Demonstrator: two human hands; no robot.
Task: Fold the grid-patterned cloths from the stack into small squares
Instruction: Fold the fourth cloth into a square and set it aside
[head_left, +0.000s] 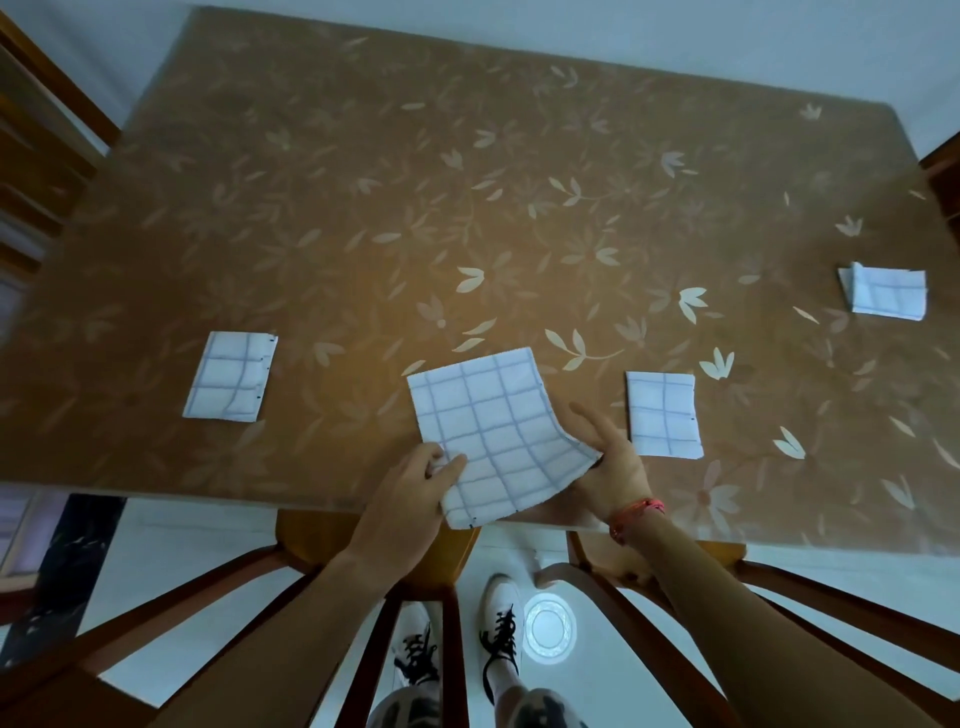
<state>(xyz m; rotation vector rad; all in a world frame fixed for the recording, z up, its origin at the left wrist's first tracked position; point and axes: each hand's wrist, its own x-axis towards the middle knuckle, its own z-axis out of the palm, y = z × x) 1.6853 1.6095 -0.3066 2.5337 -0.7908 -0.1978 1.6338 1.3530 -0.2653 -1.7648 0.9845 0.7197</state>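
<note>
While the white square cloth with blue-grey grid lines (493, 431) is held half-raised over the near edge of the brown leaf-patterned table (363, 208), its near-left edge is pinched by the left hand (415, 478) and its curled right corner is caught between thumb and fingers of the right hand (608, 457). A skewed fold is judged the main risk, caused by unmatched edges; the overhanging corner could also be dropped if either pinch slackens.

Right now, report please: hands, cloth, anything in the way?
Left hand, right hand pinch grid cloth. Cloth at edge of table, not yet small square. Three other cloths lie apart.
</note>
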